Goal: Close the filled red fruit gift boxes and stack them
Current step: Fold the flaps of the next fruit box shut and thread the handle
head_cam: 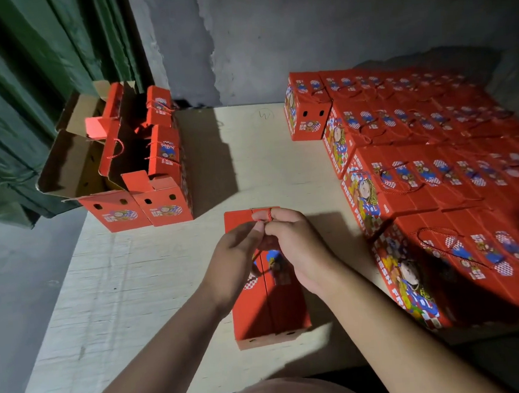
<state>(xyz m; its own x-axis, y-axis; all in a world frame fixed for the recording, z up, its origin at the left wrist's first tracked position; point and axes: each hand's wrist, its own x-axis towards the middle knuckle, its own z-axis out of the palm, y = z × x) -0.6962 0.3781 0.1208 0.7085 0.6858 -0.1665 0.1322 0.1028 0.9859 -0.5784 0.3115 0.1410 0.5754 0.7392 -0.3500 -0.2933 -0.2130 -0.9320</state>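
Observation:
A closed red fruit gift box (pixel 269 312) stands on the pale table (pixel 120 282) right in front of me, its two top flaps meeting along the middle. My left hand (pixel 235 265) and my right hand (pixel 298 248) are together over the box's far half. Both pinch the red cord handle (pixel 270 218), which loops over my right forefinger. The hands hide the middle of the lid.
Two open red boxes (pixel 146 173) with raised flaps stand at the table's back left. A large stepped stack of closed red boxes (pixel 434 168) fills the right side. A green curtain (pixel 14 90) hangs at the left and a grey wall lies behind.

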